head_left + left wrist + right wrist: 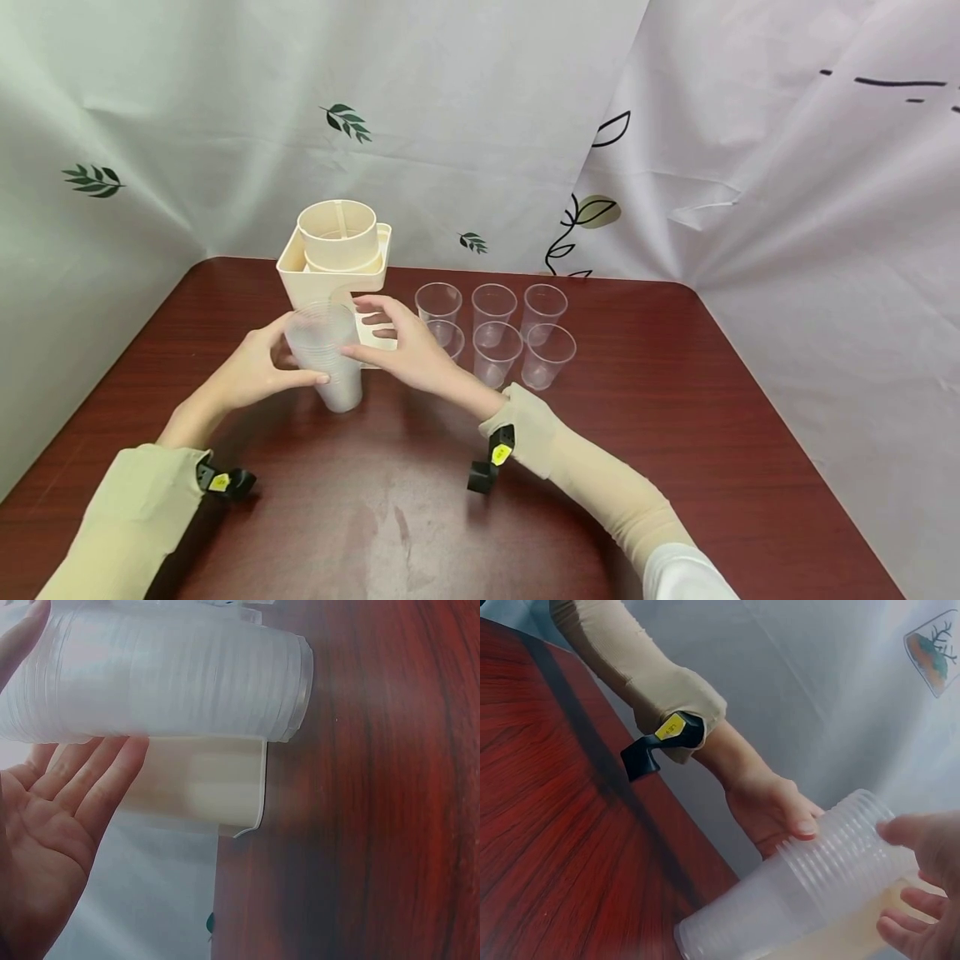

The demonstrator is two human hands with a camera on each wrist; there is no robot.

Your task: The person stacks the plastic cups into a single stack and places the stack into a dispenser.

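Observation:
My left hand (251, 367) grips a nested stack of clear plastic cups (322, 342), thumb on the near side and fingers behind. The stack stands slightly tilted, its rims upward. In the left wrist view the stack (172, 675) crosses above the palm (45, 832). My right hand (412, 346) is at the stack's right side, fingers spread; its thumb appears to touch the cups near the rims. The right wrist view shows the right hand (926, 877) beside the ribbed rims, opposite the left hand (769, 806). Whether the right fingertips touch the stack is unclear.
Behind the stack stands a cream plastic holder (300, 283) topped by a round open tube (339, 242). Several single clear cups (495, 350) stand upright in two rows to its right. The dark red table (675, 433) meets a pale patterned curtain (465, 150) at the back.

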